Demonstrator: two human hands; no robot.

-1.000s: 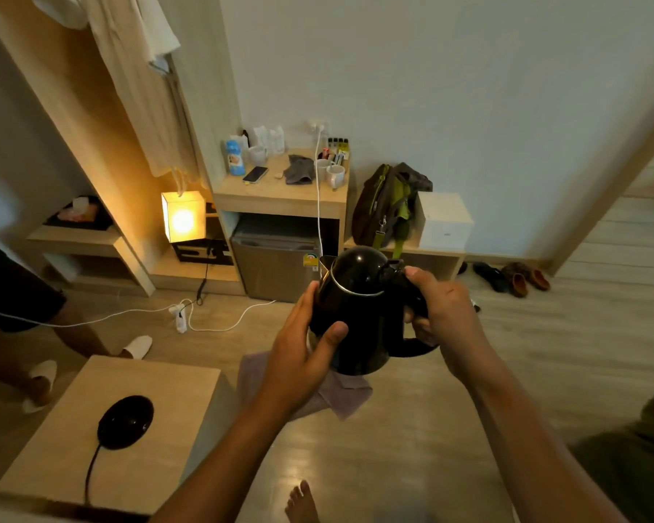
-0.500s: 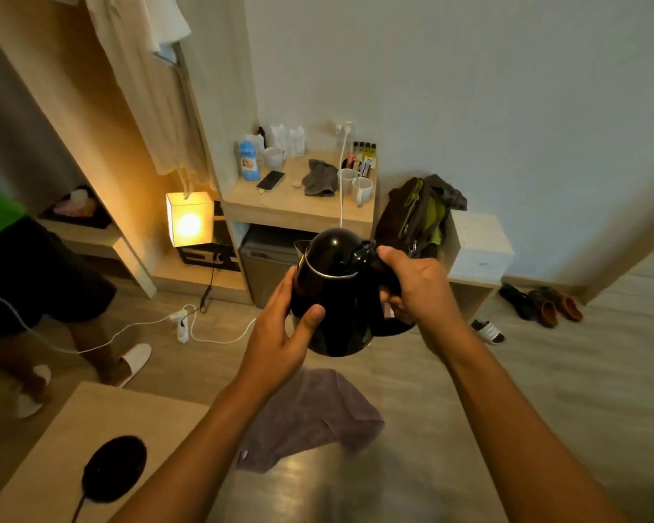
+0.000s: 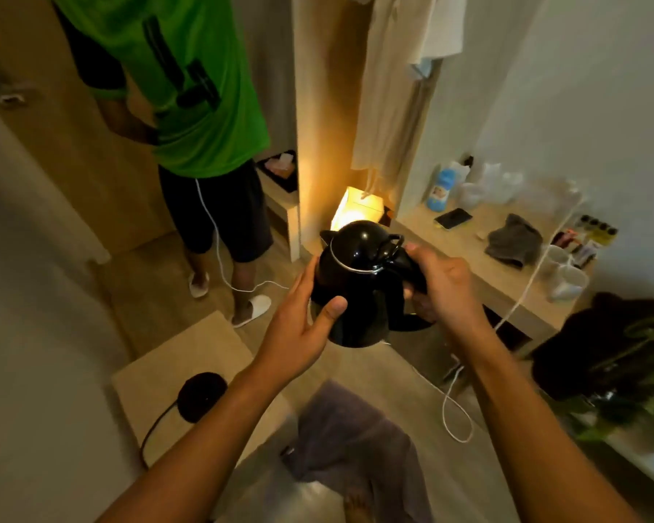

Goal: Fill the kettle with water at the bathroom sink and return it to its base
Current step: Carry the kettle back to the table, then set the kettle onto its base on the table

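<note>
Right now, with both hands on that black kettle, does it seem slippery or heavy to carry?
The kettle looks glossy, with lamp glare on its lid, so its body may be slick; perhaps that is why the left hand steadies the side. The right hand grips the handle. It is probably rigid. Its weight depends on water, which cannot be seen.

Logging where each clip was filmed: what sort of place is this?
Probably a hotel room: a white robe hangs in an open wooden wardrobe, white mugs stand on a wooden counter, and a bystander wears white slippers.

A person in a green shirt (image 3: 189, 88) stands near a glowing lamp (image 3: 355, 209); a grey towel (image 3: 355, 439) lies on the floor.
</note>
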